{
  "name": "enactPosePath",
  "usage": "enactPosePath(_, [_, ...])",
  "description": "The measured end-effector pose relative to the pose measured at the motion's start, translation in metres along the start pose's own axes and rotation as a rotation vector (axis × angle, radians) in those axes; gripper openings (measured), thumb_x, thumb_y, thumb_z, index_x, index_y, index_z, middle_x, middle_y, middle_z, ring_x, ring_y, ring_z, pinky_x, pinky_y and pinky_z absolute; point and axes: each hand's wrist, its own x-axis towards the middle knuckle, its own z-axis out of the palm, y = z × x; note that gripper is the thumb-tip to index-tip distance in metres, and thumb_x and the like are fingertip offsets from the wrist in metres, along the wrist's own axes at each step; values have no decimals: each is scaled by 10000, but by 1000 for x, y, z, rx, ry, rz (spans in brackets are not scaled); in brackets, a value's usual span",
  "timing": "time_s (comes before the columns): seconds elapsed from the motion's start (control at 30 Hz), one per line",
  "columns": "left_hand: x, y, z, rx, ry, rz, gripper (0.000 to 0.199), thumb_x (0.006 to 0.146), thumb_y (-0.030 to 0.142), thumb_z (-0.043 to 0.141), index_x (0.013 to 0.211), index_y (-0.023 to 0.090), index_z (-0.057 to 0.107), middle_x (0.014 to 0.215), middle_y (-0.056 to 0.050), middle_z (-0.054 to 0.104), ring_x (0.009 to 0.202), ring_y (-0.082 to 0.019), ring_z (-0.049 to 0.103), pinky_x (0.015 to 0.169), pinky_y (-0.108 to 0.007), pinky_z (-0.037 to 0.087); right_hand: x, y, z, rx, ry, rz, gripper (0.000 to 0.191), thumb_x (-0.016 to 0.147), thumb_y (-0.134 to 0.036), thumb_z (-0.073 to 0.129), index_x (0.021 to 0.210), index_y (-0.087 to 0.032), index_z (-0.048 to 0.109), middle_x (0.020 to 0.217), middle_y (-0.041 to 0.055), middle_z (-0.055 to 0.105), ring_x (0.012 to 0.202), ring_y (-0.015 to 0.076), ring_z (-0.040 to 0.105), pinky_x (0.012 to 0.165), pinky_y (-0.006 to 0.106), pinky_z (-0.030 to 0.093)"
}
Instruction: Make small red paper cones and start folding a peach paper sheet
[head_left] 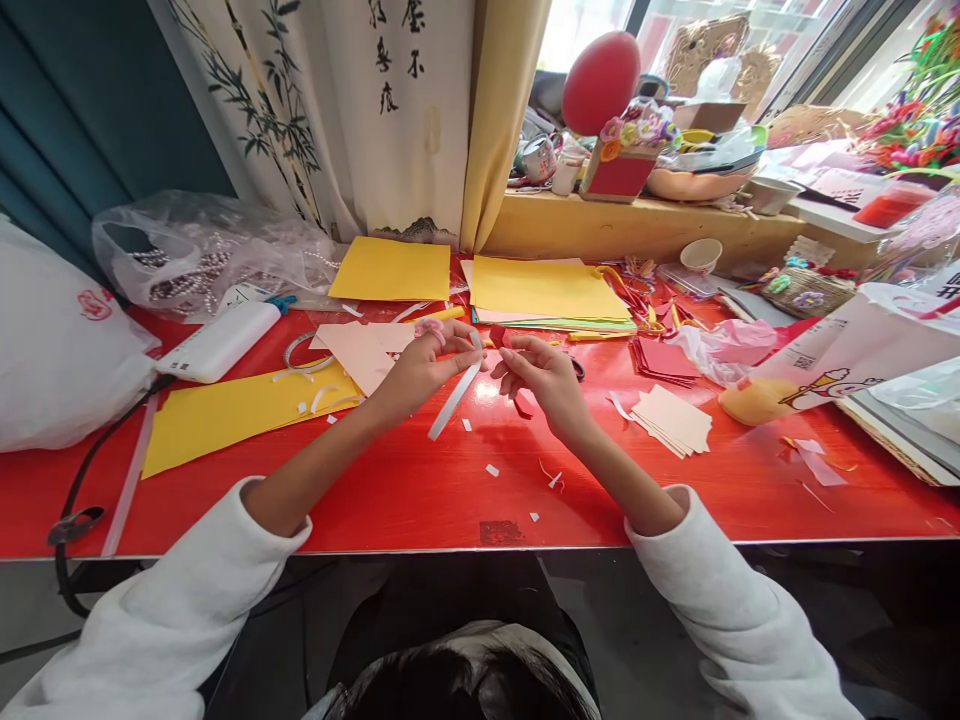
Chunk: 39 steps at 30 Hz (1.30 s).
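Over the middle of the red table (420, 500), my left hand (435, 362) pinches a narrow white strip (454, 402), whose long end hangs down toward the tabletop. A pink fluffy piece (430, 327) shows at the fingers of that hand. Close by on the right, my right hand (541, 372) has its fingers closed on a small red piece (498, 336). The fingertips of both hands nearly meet. Small white scraps (492, 470) lie on the table below them.
Yellow sheets (247, 412) and a white power bank (219, 342) lie at the left. Stacked coloured sheets (540, 290) are behind the hands. Cream cards (673, 420), red cards (664, 360) and a white paper bag (855, 350) are at the right.
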Motion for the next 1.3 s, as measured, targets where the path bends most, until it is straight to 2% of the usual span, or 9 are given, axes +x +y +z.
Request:
enactPosePath(0.17, [4,-3,-3,-165,57,30,211,754,284,700,900,181,587,931,-10,657,901,-136,632,915,-295,459,2,1,-2,58,-2,-4,323,755,-464,688,872,-175,605,698,-17,608,535,74,536,524,228,444])
enactPosePath(0.33, [2,-1,-3,-33,63,26,308,763,290,685,1054,205,629,877,-11,653,952,-162,608,938,-328,444,1,0,-2,115,-83,9,294,817,-448,629,973,-205,575,908,37,695,812,132,664,806,294,509])
enactPosePath(0.43, [-1,3,-2,42,49,39,275,777,305,678,1035,216,643,840,-8,654,965,-170,605,943,-342,440,-1,-3,-1,116,-99,26,265,826,-412,625,990,-213,564,982,55,707,903,150,674,911,331,491])
enactPosePath(0.6, [-7,13,2,-109,-55,32,143,790,280,680,891,209,608,725,23,654,772,-140,660,790,-298,509,0,-3,-2,110,-65,39,271,808,-419,641,969,-215,565,1014,51,698,873,149,673,859,324,513])
enactPosePath(0.73, [-11,18,7,-143,-98,29,132,804,259,651,914,209,598,760,22,641,641,-124,642,650,-281,522,-1,-4,-2,87,-18,-8,280,812,-436,641,975,-219,571,899,24,692,850,152,660,803,315,521])
enactPosePath(0.9, [-10,13,14,-64,-83,32,229,797,235,651,1015,199,594,842,1,644,790,-128,641,796,-280,524,-7,-10,5,131,-52,43,293,777,-429,684,980,-231,607,913,20,683,823,165,665,751,321,545])
enactPosePath(1.03, [-9,8,17,-116,-70,26,345,789,201,660,1118,203,557,821,15,633,813,-119,640,795,-259,523,-8,-9,8,212,-112,81,307,735,-381,735,982,-234,627,905,8,696,801,142,663,753,291,552])
enactPosePath(1.1, [-9,6,19,-116,-42,47,352,795,193,657,1133,209,562,837,17,643,836,-111,639,813,-246,521,-8,-9,8,228,-97,65,315,723,-374,745,983,-235,634,932,5,700,839,137,663,785,283,550])
enactPosePath(1.3, [-10,3,21,-98,75,92,443,800,217,667,1231,240,567,736,33,659,730,-106,624,789,-258,536,-9,-9,9,81,-66,-7,277,776,-386,698,998,-229,646,948,8,705,799,127,665,759,289,565])
